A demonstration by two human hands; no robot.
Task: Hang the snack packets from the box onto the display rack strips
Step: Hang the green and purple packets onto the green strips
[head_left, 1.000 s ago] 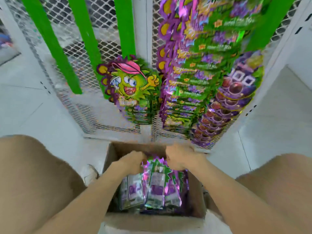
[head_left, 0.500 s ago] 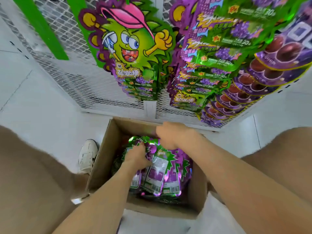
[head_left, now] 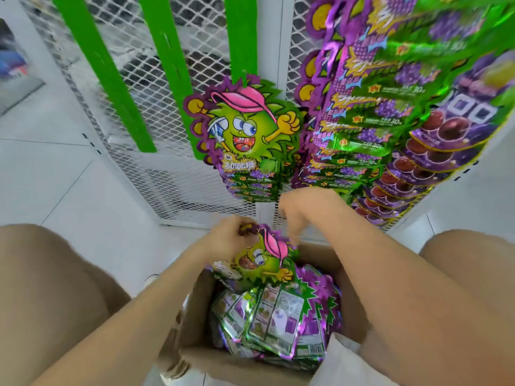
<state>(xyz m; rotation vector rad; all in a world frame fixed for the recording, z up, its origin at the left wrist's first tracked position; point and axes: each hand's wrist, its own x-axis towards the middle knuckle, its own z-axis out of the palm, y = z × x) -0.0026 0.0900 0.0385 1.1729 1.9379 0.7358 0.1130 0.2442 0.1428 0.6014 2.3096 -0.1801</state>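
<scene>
Packet (head_left: 259,260) with the green cartoon face is up above the box (head_left: 192,310), just over the other packets (head_left: 278,319) that lie inside. The left hand (head_left: 227,239) grips it by its top corner, with fingers curled round the edge. The right hand (head_left: 302,210) is just beside the packet's top with its fingers pointing down, but it is blurry and I cannot tell if it holds anything. The packet's long way runs from its top, by the hands, down toward the person, and it leans a bit to the right. Straight ahead and higher up is a green strip (head_left: 242,37) with hung packets (head_left: 245,140) of the same kind on it. I think the packet must go up and forward to that strip, top end first, and the left hand is nearer for that. Bare green strips (head_left: 168,65) are off to the left and full strips (head_left: 376,112) are on the right
</scene>
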